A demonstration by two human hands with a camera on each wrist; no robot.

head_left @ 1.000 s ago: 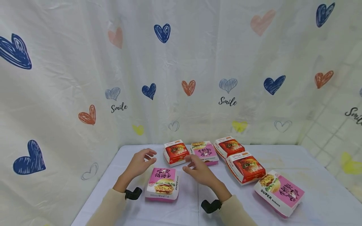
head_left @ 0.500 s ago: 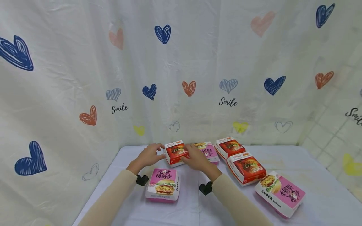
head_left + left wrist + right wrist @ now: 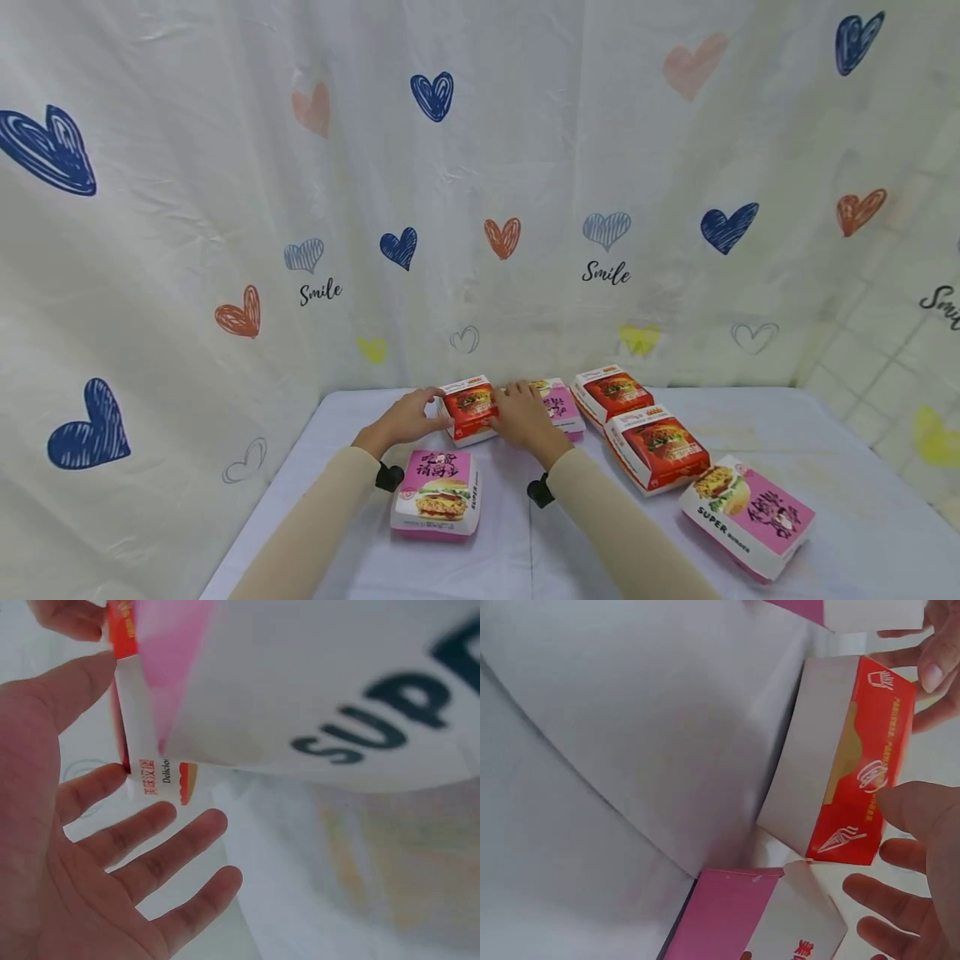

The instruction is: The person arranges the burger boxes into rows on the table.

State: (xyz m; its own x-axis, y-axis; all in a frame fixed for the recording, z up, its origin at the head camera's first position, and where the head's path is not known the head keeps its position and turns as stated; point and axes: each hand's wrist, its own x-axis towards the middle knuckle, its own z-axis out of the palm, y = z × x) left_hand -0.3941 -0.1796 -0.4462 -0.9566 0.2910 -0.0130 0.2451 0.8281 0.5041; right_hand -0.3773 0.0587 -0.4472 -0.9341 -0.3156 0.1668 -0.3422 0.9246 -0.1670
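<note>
A red-and-white burger box (image 3: pixel 471 404) lies at the back of the table between the two hands. My left hand (image 3: pixel 408 419) is at its left side; in the left wrist view the thumb and forefinger tips meet the box's edge while the other fingers stay spread. My right hand (image 3: pixel 521 417) is at the opposite side, its thumb against the red printed front (image 3: pixel 862 772) and its fingers extended. Part of a pink burger box (image 3: pixel 558 404) is hidden behind the right hand. Nearer, another pink burger box (image 3: pixel 435 492) sits below the left wrist.
Two red burger boxes (image 3: pixel 611 390) (image 3: pixel 656 446) stand close together right of the hands. Beyond them, a pink burger box (image 3: pixel 750 517) lies at an angle. A heart-printed curtain (image 3: pixel 540 317) hangs behind the white-covered table (image 3: pixel 502 542).
Both hands have moved forward from above the near pink box to either side of the back red box. The burger boxes have stayed in place.
</note>
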